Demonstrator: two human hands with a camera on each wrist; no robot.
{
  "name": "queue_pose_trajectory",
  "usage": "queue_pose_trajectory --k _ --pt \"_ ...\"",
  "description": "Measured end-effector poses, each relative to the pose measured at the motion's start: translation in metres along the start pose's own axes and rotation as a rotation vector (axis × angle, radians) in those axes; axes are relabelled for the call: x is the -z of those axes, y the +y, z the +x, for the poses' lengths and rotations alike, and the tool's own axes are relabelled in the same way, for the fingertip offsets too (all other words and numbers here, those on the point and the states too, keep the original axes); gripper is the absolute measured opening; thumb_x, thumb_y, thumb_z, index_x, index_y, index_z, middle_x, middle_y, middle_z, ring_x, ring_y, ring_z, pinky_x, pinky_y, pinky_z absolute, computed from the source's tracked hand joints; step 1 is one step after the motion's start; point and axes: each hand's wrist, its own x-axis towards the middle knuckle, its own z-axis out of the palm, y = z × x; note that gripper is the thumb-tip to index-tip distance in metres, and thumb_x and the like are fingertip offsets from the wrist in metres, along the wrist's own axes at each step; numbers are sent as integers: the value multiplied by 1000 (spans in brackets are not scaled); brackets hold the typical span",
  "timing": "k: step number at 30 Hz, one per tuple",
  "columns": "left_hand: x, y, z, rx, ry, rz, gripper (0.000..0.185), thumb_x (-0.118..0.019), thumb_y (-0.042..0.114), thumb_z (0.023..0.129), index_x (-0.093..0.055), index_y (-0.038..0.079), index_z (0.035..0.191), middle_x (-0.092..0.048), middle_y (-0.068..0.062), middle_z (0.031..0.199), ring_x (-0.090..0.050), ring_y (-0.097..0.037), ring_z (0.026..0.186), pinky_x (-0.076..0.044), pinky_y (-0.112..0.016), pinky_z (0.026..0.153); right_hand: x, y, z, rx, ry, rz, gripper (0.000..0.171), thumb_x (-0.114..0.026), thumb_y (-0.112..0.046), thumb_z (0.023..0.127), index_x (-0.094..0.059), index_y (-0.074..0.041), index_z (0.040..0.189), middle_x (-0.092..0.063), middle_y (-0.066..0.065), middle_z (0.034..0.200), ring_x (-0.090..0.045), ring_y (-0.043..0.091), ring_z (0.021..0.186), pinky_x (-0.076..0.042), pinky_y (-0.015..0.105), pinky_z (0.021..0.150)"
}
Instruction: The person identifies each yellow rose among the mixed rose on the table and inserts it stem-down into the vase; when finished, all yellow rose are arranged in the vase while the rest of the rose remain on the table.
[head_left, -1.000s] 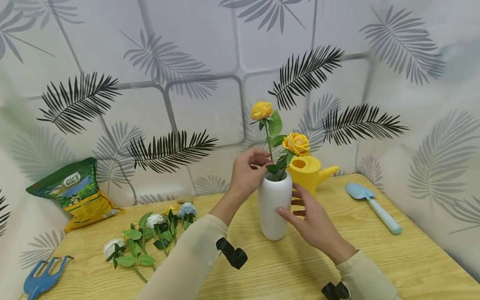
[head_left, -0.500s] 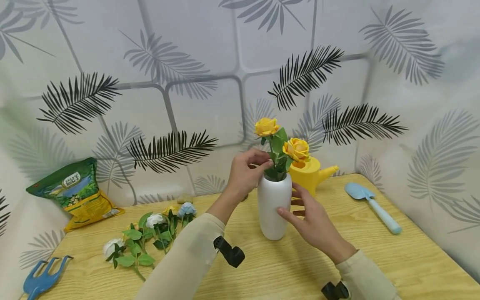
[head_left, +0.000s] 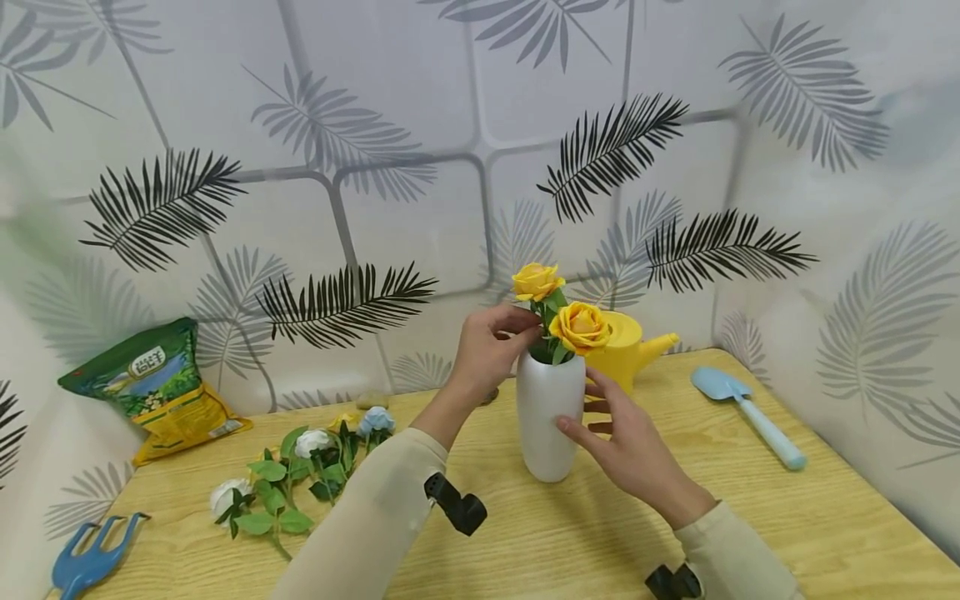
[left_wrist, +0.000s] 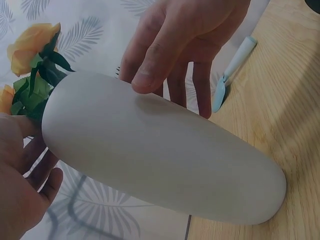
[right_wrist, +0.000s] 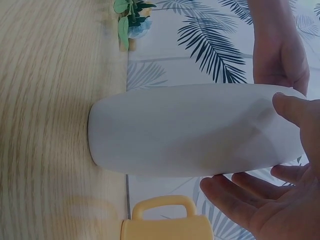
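A white vase (head_left: 550, 425) (left_wrist: 160, 160) (right_wrist: 195, 130) stands upright on the wooden table (head_left: 750, 517). Two yellow roses (head_left: 537, 281) (head_left: 579, 327) poke out of its mouth. My left hand (head_left: 528, 333) (left_wrist: 25, 165) pinches the taller rose's stem among the leaves, right at the vase mouth. My right hand (head_left: 581, 412) (right_wrist: 270, 200) is at the vase's right side with its fingers straight and spread. Its thumb (left_wrist: 150, 75) presses on the vase wall, and the other fingers reach behind it.
Loose white, blue and yellow flowers (head_left: 300, 467) lie left of my arm. There is a green-and-yellow bag (head_left: 153, 387) at the back left and a blue hand rake (head_left: 90, 558) at the front left. A yellow watering can (head_left: 630, 350) stands behind the vase. A light-blue trowel (head_left: 750, 412) lies to the right. Patterned walls close in the back and right.
My left hand has lowered the taller rose deeper into the vase, so its bloom now sits just above the other. My right hand has stayed at the vase.
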Motion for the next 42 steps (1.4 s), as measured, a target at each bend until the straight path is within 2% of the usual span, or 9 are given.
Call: queue_pose_trajectory --k 8,16,23,29,33,39,42 --pt "11 -5 -4 10 17 -7 13 -71 8 93 -76 0 102 -76 -16 102 -70 -28 97 -56 -31 84 -4 -4 3 8 -14 -2 77 -68 -39 97 -30 -8 157 -54 21 143 -62 35 120 -57 49 94" --pt "22 -13 -12 23 26 -1 11 -73 7 91 -77 0 99 -76 -16 99 -71 -27 94 -57 -39 86 -7 -5 1 17 -16 4 77 -67 -36 98 -28 -7 157 -54 22 143 -58 39 126 -56 52 95" --pt "35 -21 -22 59 60 -5 12 -75 8 90 -78 1 100 -77 -14 100 -71 -22 92 -56 -28 81 -7 -6 3 38 -11 -5 77 -67 -36 98 -28 -7 157 -54 23 143 -57 39 126 -56 54 95" --pt "49 -30 -39 104 79 -25 14 -75 10 91 -77 4 104 -76 -13 101 -70 -17 91 -58 -28 81 -6 -5 2 42 -6 -22 77 -67 -35 98 -28 -5 157 -54 24 141 -58 40 124 -56 54 95" --pt "61 -36 -53 155 67 -20 17 -75 13 92 -77 6 107 -76 -11 103 -69 -17 94 -57 -29 84 -5 -5 1 36 -6 -32 77 -67 -35 98 -27 -6 157 -53 24 142 -58 40 125 -56 54 95" --pt "87 -44 -79 271 -36 85 19 -75 14 91 -77 10 109 -76 -7 103 -67 -16 92 -56 -28 77 -3 -5 -1 48 14 -45 75 -67 -31 98 -27 -4 156 -53 26 141 -58 42 124 -56 54 94" --pt "103 -50 -98 319 -41 156 19 -75 15 92 -77 11 110 -75 -4 103 -66 -14 91 -55 -28 74 -4 -6 -1 53 15 -49 75 -67 -30 98 -28 -3 156 -53 26 140 -58 42 123 -56 55 94"
